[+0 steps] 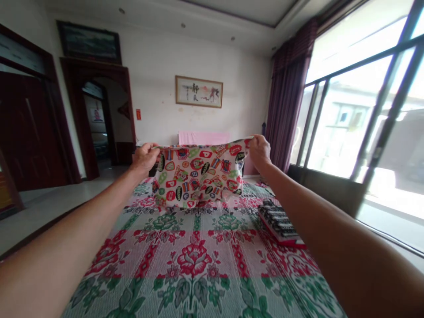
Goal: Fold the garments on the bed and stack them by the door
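A light cloth garment [198,174] printed with colourful badges and logos hangs stretched between my hands, its upper edge pulled nearly straight. My left hand [146,157] pinches the upper left corner. At the upper right corner my right hand [259,150] is closed around the fabric. Both arms reach far forward over the bed. The garment's lower part droops in folds near or onto the flowered bedspread [194,260]; whether it rests there I cannot tell. Its exact kind is not clear from this side.
A folded stack of black-and-white patterned and red cloth [280,223] lies on the bedspread beneath my right forearm. Behind the garment is a pink cloth-covered object [203,138]. Large windows [351,110] and a purple curtain [286,97] are at right, doorways at left.
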Action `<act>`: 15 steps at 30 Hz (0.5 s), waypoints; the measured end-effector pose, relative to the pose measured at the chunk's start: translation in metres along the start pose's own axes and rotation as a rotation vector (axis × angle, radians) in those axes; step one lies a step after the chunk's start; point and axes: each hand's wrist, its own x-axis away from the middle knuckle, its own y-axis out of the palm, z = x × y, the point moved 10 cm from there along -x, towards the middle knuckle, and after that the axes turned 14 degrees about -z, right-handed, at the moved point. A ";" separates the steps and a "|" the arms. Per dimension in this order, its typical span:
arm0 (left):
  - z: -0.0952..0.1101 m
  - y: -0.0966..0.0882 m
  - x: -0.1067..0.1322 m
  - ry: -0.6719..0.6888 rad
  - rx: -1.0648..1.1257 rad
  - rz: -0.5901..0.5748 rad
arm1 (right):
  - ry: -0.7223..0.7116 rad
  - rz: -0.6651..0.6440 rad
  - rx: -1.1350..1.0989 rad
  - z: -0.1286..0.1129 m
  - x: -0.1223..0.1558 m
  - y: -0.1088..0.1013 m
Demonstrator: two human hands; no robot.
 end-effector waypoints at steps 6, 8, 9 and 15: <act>0.037 0.006 0.008 -0.097 -0.039 -0.160 | -0.089 -0.059 0.047 -0.040 -0.008 -0.030; 0.051 0.006 0.015 -0.114 0.016 -0.235 | -0.134 -0.020 -0.030 -0.047 -0.007 -0.048; 0.060 0.004 0.017 -0.100 0.052 -0.248 | -0.157 0.004 -0.083 -0.052 -0.005 -0.058; 0.116 -0.015 0.023 0.034 0.315 -0.366 | -0.178 -0.023 -0.421 -0.095 -0.003 -0.114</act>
